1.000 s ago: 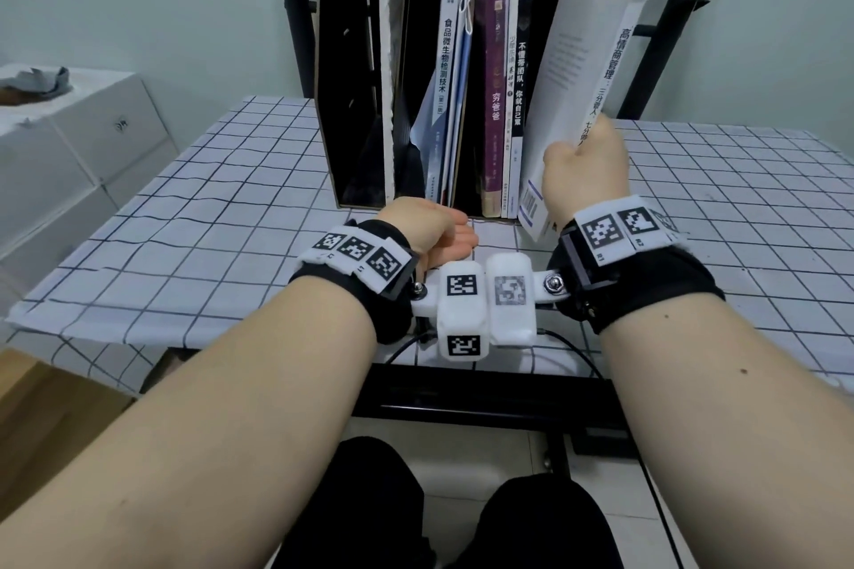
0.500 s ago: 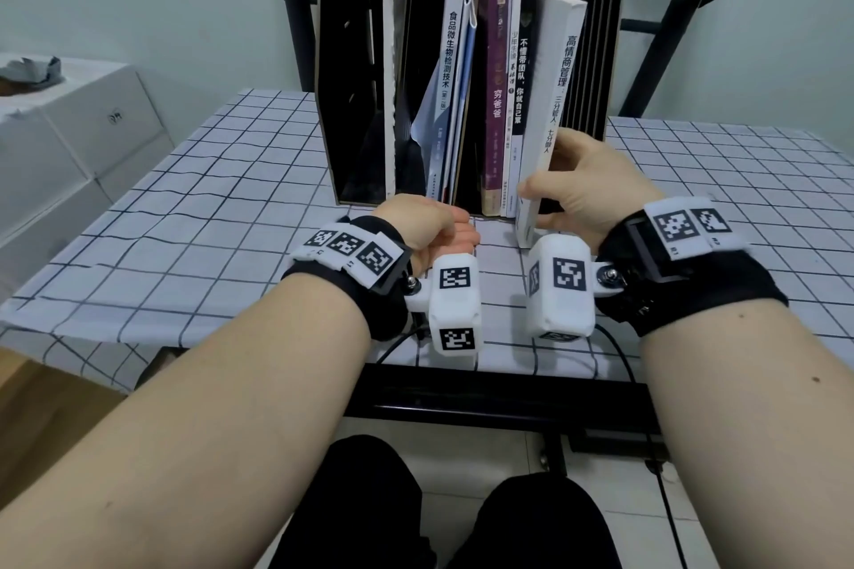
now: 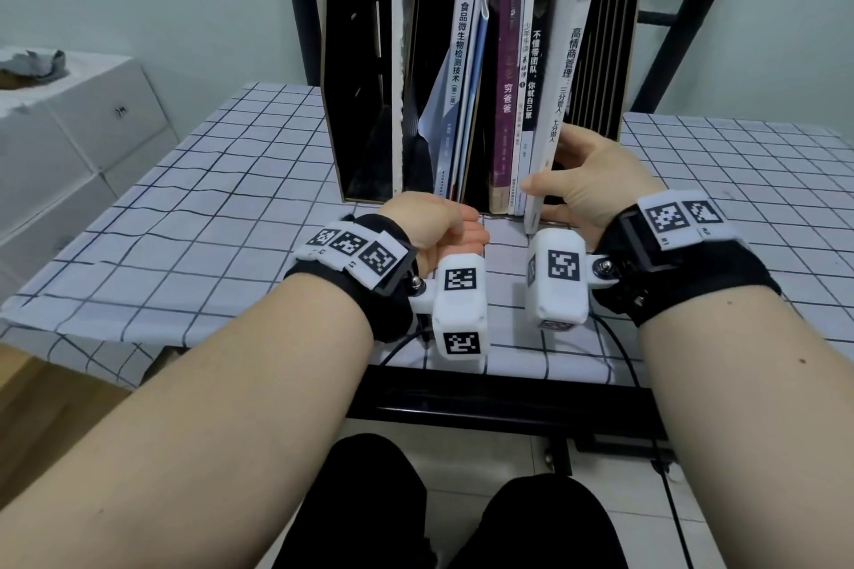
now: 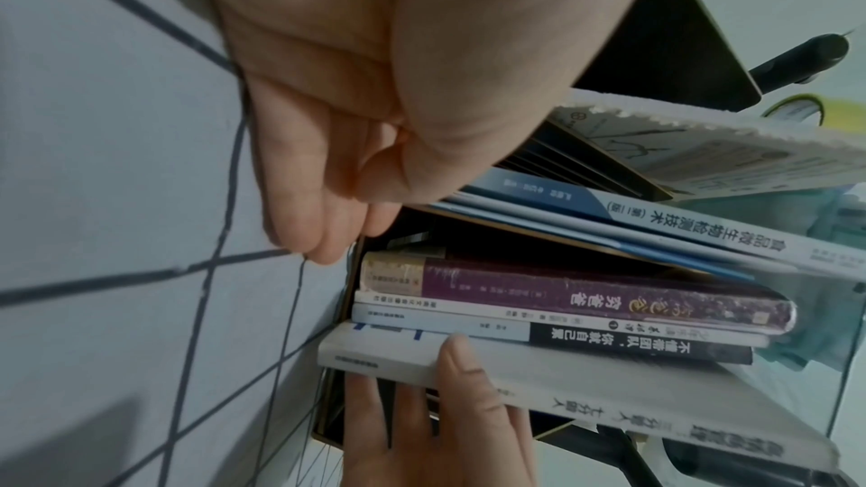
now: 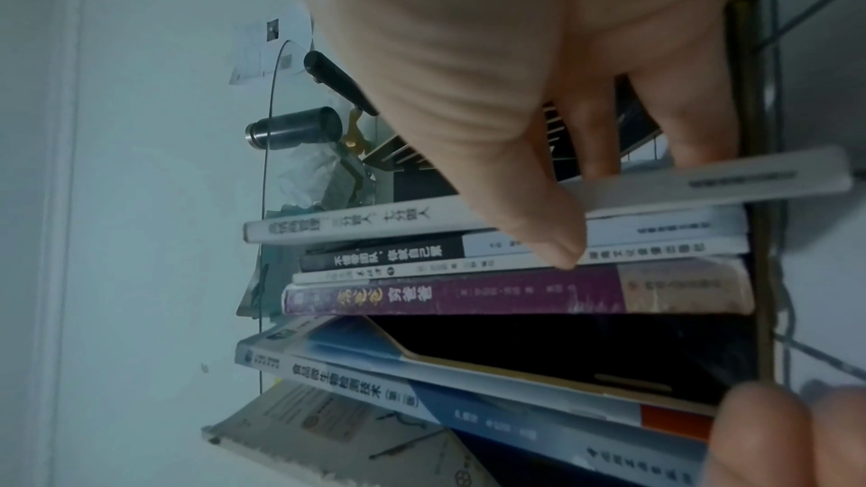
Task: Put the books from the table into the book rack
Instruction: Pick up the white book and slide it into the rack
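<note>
A white book [image 3: 566, 74] [image 4: 586, 384] [image 5: 375, 221] stands upright in the right compartment of the black book rack [image 3: 360, 60], against a black-spined book [image 3: 535, 74]. Its lower end sticks out a little past the rack's front. My right hand [image 3: 554, 169] [image 5: 539, 161] grips that lower end, thumb on the left side and fingers on the right cover. My left hand [image 3: 443, 226] [image 4: 328, 161] rests on the table just in front of the rack, fingers loosely curled and holding nothing.
A purple book [image 3: 506, 83] and a thin white one share the right compartment. A blue-and-white book [image 3: 457, 74] leans in the middle compartment. The rack stands on a checked tablecloth [image 3: 185, 222]. White boxes [image 3: 69, 129] sit off the table's left; black frame bars [image 3: 684, 14] rise behind.
The white book, earlier tilted and held up to the right of the rack, now stands upright inside it. My right hand has dropped to its lower end. The left hand has stayed put.
</note>
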